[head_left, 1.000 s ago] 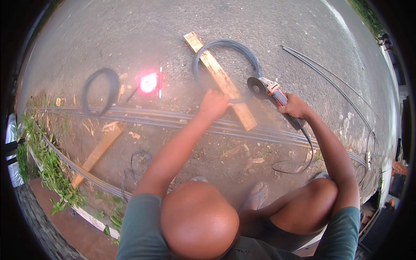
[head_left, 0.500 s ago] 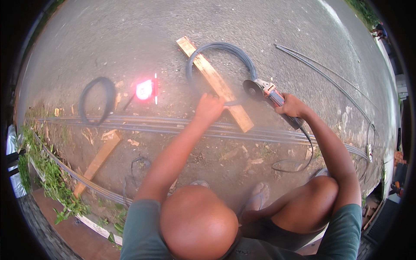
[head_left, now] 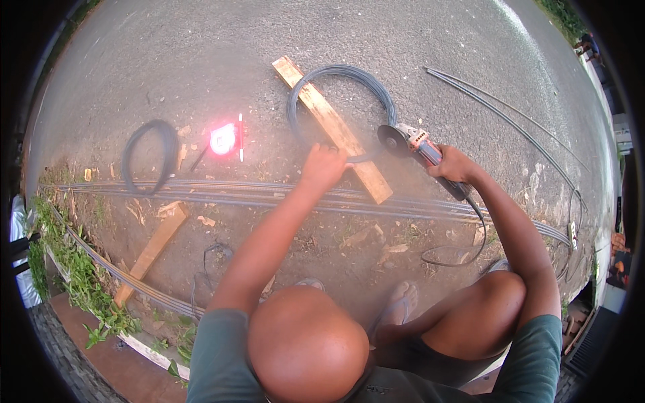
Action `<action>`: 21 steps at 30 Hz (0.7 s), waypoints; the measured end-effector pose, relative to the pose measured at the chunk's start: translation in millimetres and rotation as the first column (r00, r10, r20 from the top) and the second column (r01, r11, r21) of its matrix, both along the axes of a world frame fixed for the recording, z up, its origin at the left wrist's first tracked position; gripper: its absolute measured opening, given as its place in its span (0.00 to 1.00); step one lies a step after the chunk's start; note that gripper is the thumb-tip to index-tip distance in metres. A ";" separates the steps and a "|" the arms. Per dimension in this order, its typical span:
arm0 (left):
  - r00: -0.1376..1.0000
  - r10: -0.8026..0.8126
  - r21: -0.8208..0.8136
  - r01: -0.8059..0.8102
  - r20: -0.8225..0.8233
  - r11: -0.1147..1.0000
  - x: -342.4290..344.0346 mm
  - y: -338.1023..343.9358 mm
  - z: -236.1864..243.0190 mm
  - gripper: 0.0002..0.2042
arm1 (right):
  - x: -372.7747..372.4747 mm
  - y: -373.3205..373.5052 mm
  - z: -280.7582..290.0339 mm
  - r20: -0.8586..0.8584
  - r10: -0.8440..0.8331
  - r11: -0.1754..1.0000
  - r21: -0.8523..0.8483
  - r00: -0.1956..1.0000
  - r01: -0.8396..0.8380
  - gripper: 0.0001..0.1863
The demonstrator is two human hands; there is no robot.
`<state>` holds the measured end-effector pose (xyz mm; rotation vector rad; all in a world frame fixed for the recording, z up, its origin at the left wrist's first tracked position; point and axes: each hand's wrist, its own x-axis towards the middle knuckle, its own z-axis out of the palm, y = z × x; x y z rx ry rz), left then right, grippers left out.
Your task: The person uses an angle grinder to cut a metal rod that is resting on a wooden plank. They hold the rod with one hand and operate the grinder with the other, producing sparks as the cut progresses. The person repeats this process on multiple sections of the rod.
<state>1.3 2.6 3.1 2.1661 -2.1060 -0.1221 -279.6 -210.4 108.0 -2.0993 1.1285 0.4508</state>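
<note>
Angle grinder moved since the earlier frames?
No: the angle grinder holds its place right of the upper wooden plank, with no clear shift any way; the view itself shifted.

Wire coil (head_left: 349,70): dull grey metal
Plank (head_left: 330,123): bare wood
Grinder disc (head_left: 391,140): matt black
Road (head_left: 222,54): rough asphalt
Sleeve (head_left: 225,346): matt cloth

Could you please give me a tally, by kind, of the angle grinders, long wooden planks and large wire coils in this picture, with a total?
Angle grinder: 1
Long wooden planks: 2
Large wire coils: 2
Total: 5
</note>
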 end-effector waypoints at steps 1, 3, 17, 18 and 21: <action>1.000 -0.001 -0.003 0.001 0.004 1.000 -0.1 -0.1 0.2 0.20 | -0.7 0.1 0.2 -0.003 0.004 1.000 -0.003 1.000 -0.004 0.39; 1.000 -0.002 -0.005 0.002 0.007 1.000 -0.9 -0.6 1.5 0.19 | -1.7 0.2 1.0 -0.007 0.008 1.000 -0.010 1.000 -0.008 0.39; 1.000 -0.005 -0.003 0.005 0.014 1.000 -2.1 -1.6 5.7 0.20 | 7.4 4.3 9.2 -0.002 0.004 1.000 -0.027 1.000 -0.004 0.38; 1.000 -0.004 0.004 0.004 0.014 1.000 -2.1 -1.7 5.7 0.20 | 6.9 3.7 7.5 0.001 0.004 1.000 -0.024 1.000 -0.004 0.38; 1.000 -0.003 0.015 0.003 0.018 1.000 -1.5 -1.4 5.1 0.20 | 6.9 3.6 6.3 0.007 0.007 1.000 -0.021 1.000 -0.007 0.37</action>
